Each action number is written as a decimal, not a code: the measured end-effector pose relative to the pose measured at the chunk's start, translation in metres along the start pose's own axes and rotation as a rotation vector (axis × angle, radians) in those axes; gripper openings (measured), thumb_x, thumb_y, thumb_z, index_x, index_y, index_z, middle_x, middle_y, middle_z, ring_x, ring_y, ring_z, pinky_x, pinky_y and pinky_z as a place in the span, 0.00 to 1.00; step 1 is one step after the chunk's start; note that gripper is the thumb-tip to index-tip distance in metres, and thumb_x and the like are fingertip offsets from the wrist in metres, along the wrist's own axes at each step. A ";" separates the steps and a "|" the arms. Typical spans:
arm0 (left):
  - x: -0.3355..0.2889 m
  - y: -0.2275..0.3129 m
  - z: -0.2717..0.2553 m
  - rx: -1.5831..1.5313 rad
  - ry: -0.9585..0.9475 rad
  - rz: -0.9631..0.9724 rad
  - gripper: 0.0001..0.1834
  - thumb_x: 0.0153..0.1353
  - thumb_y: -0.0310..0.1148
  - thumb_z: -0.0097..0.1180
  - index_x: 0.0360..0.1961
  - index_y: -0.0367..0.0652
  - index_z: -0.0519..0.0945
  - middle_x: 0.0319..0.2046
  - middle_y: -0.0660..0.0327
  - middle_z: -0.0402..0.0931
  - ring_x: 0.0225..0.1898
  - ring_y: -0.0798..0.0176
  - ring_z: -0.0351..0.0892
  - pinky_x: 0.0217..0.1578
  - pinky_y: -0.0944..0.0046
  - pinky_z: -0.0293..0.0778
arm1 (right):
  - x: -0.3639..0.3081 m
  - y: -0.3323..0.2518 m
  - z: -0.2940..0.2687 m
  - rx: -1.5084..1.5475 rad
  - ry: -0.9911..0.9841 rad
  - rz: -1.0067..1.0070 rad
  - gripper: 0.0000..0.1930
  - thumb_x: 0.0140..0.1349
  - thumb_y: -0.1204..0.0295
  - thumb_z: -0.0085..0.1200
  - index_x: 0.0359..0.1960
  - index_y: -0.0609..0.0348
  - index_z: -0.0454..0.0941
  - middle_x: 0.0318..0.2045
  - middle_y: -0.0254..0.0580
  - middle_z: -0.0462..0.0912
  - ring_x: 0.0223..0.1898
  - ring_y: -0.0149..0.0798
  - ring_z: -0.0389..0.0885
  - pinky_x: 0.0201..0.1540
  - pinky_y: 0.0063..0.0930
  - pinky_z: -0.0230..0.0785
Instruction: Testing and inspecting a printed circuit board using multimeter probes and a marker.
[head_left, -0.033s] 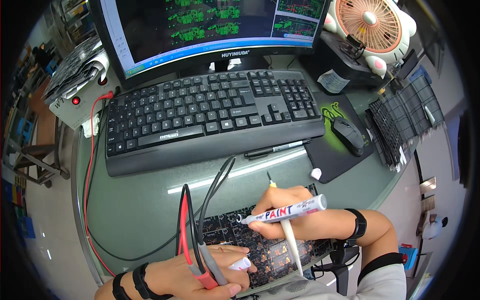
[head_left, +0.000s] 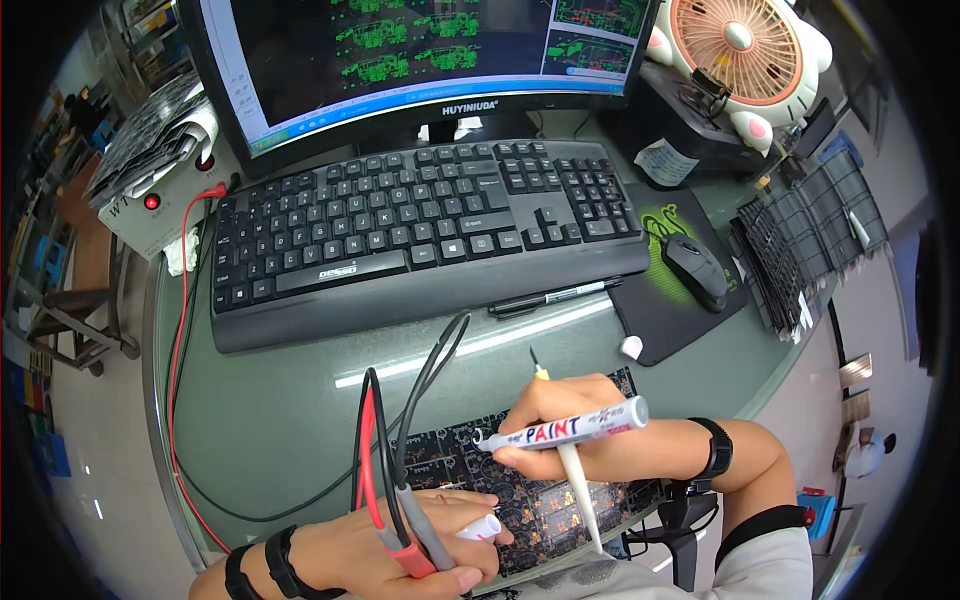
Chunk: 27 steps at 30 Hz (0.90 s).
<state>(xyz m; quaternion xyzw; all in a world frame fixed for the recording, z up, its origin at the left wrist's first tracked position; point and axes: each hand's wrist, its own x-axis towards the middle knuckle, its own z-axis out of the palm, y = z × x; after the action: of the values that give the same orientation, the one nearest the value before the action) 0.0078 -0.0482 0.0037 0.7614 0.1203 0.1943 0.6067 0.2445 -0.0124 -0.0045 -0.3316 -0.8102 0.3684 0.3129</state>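
My right hand [head_left: 622, 455] pinches a white paint marker [head_left: 590, 425], its tip touching or just above the dark circuit board [head_left: 440, 445] on the desk. The same hand also keeps a slim tool with a tapered white handle [head_left: 578, 490], a yellow collar and a dark point. On the board's near left part lies my left hand [head_left: 350, 540], closed around red and black test leads with a red grip [head_left: 412, 560] and a grey grip [head_left: 432, 530]. A white marker cap [head_left: 480, 528] sticks out between its fingers. Both hands hide parts of the board.
Behind the board stands a black keyboard [head_left: 400, 285] under a monitor [head_left: 430, 105]. A black pen [head_left: 550, 298] lies before it. To the right are a mouse [head_left: 695, 270] on its pad, racked dark boards [head_left: 775, 270] and a fan [head_left: 738, 45]. A red cable [head_left: 178, 400] runs along the left.
The rear end of the paint marker has dipped slightly and shifted left. The slim tool's dark point has also moved a little left. My left hand has stayed in place.
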 end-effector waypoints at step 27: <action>-0.003 -0.011 -0.014 -0.510 0.562 0.112 0.35 0.65 0.53 0.25 0.19 0.36 0.75 0.22 0.58 0.65 0.29 0.54 0.76 0.39 0.58 0.70 | -0.073 -0.067 -0.012 -0.718 -0.241 -0.264 0.16 0.55 0.53 0.56 0.36 0.49 0.71 0.48 0.44 0.79 0.48 0.44 0.79 0.48 0.40 0.71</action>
<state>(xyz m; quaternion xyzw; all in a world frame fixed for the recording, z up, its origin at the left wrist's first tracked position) -0.0005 -0.0343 -0.0047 0.5086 0.1881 0.4519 0.7083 0.2752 -0.0981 0.0367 -0.2672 -0.9540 0.0549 0.1244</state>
